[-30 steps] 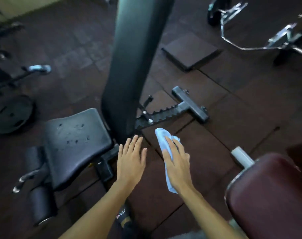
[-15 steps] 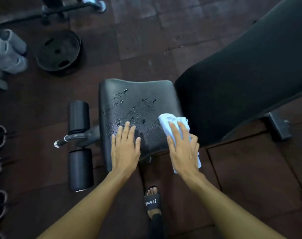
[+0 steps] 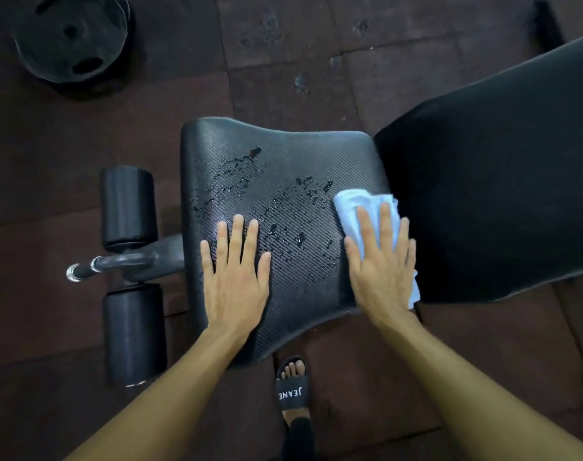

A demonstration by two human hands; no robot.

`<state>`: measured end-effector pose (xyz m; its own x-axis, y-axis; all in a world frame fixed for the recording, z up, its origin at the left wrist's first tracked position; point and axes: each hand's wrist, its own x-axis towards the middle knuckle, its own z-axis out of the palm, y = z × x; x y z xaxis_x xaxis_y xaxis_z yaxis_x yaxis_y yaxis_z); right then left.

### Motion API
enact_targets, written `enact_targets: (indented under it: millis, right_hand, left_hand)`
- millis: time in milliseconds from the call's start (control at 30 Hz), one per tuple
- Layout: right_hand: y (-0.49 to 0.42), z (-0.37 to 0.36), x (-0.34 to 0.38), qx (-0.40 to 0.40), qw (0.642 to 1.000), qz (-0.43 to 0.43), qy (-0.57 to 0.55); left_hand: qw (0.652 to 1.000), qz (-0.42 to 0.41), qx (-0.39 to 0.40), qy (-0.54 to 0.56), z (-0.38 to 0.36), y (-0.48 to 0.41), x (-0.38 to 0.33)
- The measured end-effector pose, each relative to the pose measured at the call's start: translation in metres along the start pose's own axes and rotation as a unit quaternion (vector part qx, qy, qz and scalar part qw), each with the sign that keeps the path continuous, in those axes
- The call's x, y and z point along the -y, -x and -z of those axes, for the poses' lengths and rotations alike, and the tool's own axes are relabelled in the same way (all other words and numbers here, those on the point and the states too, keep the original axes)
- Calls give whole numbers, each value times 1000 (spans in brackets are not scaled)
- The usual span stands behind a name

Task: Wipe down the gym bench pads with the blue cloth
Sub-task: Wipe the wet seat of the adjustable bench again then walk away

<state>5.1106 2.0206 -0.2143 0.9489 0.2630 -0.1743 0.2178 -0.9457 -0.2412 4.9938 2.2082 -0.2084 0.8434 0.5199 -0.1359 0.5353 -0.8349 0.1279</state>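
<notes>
Soft blue cloth (image 3: 353, 207) is pressed flat onto the seat pad (image 3: 283, 151) at its right edge by the right hand (image 3: 379, 271), fingers (image 3: 386, 224) straight and slightly spread. The left hand (image 3: 235, 271) is laid flat on the pad's near left part. The cloth is judged light and limp, best driven under the palm; the wet pad is probably slippery.

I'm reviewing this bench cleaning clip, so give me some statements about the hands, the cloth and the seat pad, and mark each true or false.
The right hand presses the blue cloth onto the seat pad. True.
The left hand also grips the cloth. False: it rests flat on the bare pad, apart from the cloth.
Droplets lie on the pad between the hands. True.
The cloth covers the whole pad. False: it sits only at the edge next to the back pad.
</notes>
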Motion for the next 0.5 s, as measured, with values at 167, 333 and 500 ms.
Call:
enact_targets:
  millis: [167,333,500]
  right_hand:
    - [-97,10,19,1,1000,25,-8]
    - [-130,1,70,-21,997,72,4]
    - [-81,-6,82,10,980,196,-21]
  left_hand:
    - [1000,-4,-1,-3,-2,1,1]
    - [1000,-6,-3,-17,-4,1,1]
    - [1000,-3,-13,-27,-4,0,0]
